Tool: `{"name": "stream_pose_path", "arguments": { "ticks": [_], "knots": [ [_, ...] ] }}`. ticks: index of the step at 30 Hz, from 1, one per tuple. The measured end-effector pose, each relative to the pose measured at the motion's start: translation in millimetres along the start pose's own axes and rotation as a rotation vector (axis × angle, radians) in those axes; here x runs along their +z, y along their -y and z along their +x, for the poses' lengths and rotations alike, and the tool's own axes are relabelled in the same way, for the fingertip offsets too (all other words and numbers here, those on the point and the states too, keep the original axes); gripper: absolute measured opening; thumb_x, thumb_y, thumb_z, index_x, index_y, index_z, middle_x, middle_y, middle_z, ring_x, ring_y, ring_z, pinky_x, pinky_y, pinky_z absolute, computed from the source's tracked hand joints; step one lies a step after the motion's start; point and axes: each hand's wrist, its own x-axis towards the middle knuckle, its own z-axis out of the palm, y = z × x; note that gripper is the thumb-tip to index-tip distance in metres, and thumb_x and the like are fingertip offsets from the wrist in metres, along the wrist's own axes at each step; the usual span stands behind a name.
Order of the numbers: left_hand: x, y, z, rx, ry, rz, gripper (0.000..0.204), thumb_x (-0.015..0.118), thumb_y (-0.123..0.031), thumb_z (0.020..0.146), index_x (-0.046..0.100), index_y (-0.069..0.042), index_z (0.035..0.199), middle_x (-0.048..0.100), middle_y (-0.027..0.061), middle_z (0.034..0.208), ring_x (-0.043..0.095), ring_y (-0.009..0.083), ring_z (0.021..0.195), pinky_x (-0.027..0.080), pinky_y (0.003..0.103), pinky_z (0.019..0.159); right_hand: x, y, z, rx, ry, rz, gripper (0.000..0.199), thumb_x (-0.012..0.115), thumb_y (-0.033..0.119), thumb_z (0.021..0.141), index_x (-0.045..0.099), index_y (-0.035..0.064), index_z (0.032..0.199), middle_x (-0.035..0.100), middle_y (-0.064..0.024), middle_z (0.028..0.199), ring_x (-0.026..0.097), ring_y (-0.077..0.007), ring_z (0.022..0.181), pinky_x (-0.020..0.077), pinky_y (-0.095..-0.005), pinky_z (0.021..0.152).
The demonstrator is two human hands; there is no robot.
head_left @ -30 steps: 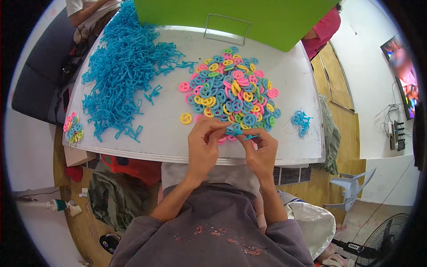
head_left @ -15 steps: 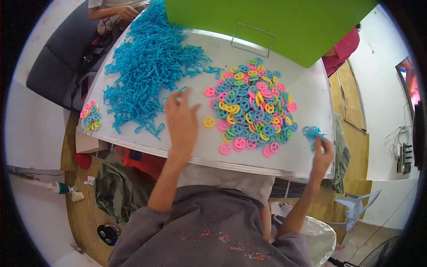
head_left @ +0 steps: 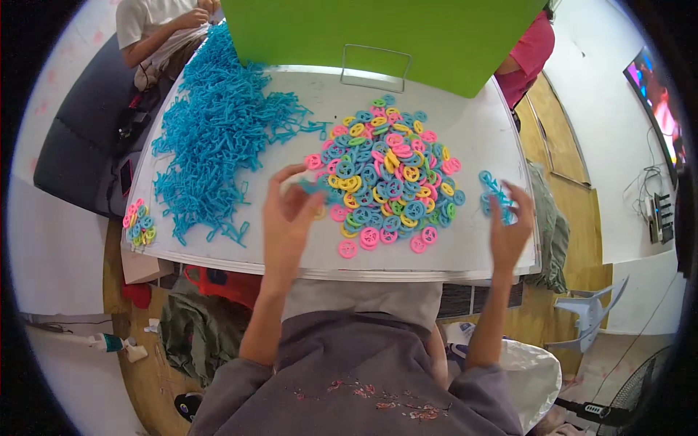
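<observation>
Pinching a blurred blue piece [head_left: 315, 189] in left grip [head_left: 285, 224]; keeping right grip [head_left: 512, 228] released beside blue wheeled parts [head_left: 486, 177], near right edge of surface [head_left: 472, 251].

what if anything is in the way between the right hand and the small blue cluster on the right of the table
Nothing visible: the right hand is open beside the small blue cluster, overlapping its near side in this view; whether they touch cannot be told.

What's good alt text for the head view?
A person's left hand holds a blurred blue piece beside colorful wheels heaped on a white table; the right hand is by a small blue cluster. A blue pile lies left.
</observation>
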Motion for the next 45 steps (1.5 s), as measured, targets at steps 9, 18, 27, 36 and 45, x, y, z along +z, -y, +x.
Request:
{"name": "stream_pose_path", "arguments": {
  "ticks": [9,18,27,36,45],
  "knots": [
    [68.7,17.0,-42.4,-0.298,0.258,-0.285,0.027,0.063,-0.005,0.087,0.056,0.001,0.112,0.064,0.0056,0.094,0.063,0.0125,0.083,0.050,0.024,0.072,35.0,83.3,-61.6,-0.204,0.332,0.601,0.042,0.069,-0.012,0.065,0.059,0.0011,0.104,0.056,-0.0091,0.099,0.057,-0.0207,0.089,0.0483,-0.0301,0.076],
    [83.3,28.8,0.4,0.499,-0.017,0.675,0.032,0.071,-0.004,0.073,0.065,-0.009,0.104,0.050,0.0064,0.092,0.050,0.0219,0.081,0.043,0.033,0.071,43.0,65.1,-65.3,0.334,0.212,1.052,0.012,0.056,-0.007,0.083,0.055,-0.0002,0.093,0.050,-0.0057,0.098,0.051,-0.0092,0.082,0.0460,-0.0233,0.068],
    [68.9,22.4,27.9,0.717,0.099,0.861,0.019,0.069,-0.005,0.074,0.066,-0.006,0.093,0.056,0.0076,0.094,0.053,0.0244,0.083,0.045,0.035,0.073,49.0,55.5,-63.8,0.562,0.257,1.149,0.014,0.062,0.013,0.090,0.059,0.0002,0.094,0.059,-0.0021,0.090,0.051,-0.0086,0.071,0.0445,-0.0239,0.065],
    [62.1,8.4,-23.6,-0.094,0.398,-0.077,0.024,0.054,0.003,0.088,0.062,-0.001,0.110,0.053,0.0049,0.101,0.061,0.0132,0.087,0.054,0.026,0.070,49.0,73.3,-62.8,0.601,0.234,1.142,0.008,0.061,0.005,0.087,0.061,0.0012,0.094,0.062,-0.0018,0.081,0.054,-0.0075,0.067,0.0430,-0.0218,0.060],
    [62.6,25.3,-25.5,-0.104,0.300,-0.210,0.029,0.056,0.003,0.088,0.062,-0.004,0.116,0.052,0.0010,0.093,0.058,0.0083,0.075,0.047,0.020,0.064,56.6,77.6,-70.6,0.616,0.300,1.215,0.018,0.062,0.017,0.090,0.060,0.0009,0.097,0.063,-0.0029,0.088,0.057,-0.0083,0.072,0.0457,-0.0224,0.064]
  ]
}}
